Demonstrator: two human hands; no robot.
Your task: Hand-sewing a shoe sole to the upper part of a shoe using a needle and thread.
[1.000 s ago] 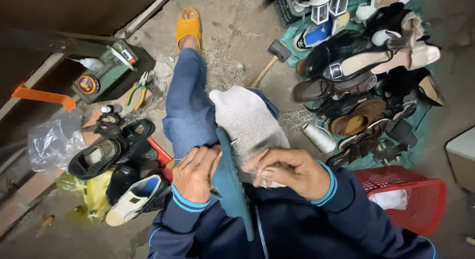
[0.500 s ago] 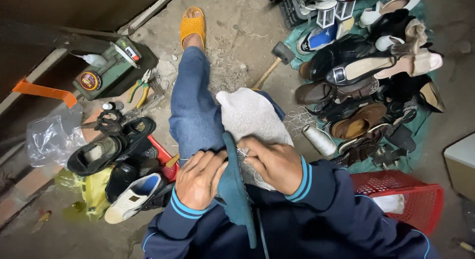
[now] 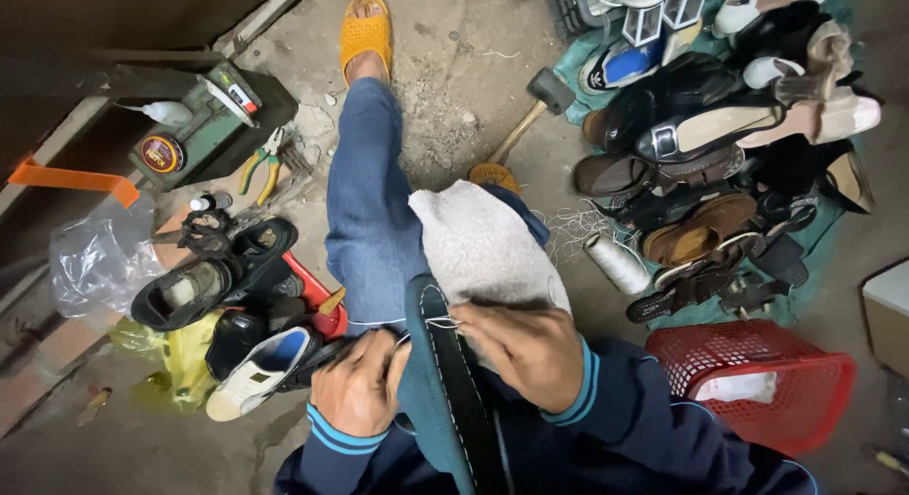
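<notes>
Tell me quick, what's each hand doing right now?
Left hand: closed, gripping the teal shoe sole.
Right hand: closed, pinching white thread at the sole's edge.

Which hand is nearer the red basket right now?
Right. The right hand works at the teal shoe sole, just left of the red basket; the left hand sits beyond the sole, farther away.

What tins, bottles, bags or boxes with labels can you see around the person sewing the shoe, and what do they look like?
Round polish tin: on the green box at far left; dark lid with an orange-ringed label.
Squeeze bottle: lying behind the tin; white, pointed nozzle.
Clear plastic bag: left floor; crumpled, see-through.
Yellow bag: under the shoes at left; crumpled.
Label strip: on the green box's top; small, white, green and red.
</notes>
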